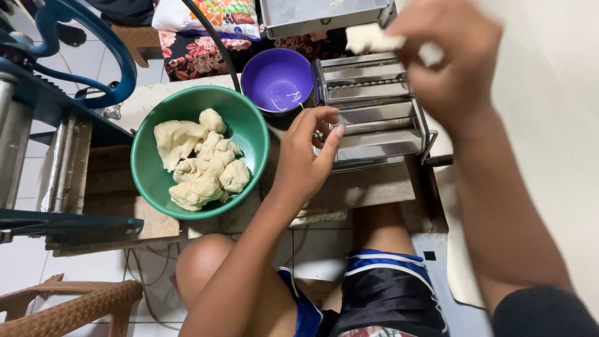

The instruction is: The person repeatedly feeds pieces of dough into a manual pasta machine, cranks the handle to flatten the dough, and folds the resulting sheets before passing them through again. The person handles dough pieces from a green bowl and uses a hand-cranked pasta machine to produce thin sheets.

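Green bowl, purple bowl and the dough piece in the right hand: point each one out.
green bowl (248, 128): head view, bare inner wall at the right.
purple bowl (274, 75): head view, inner wall.
dough piece (368, 39): head view, pale end left of the right hand (449, 62).

My left hand (306, 156) sits at the pasta machine's (374, 106) left end, hemmed in by the green bowl (249, 134) just beside it and the purple bowl (277, 78) behind. My right hand (446, 59) hangs above the rollers with open air around it. Bare board (368, 187) lies free before the machine. A blue frame (81, 62) blocks the far left.
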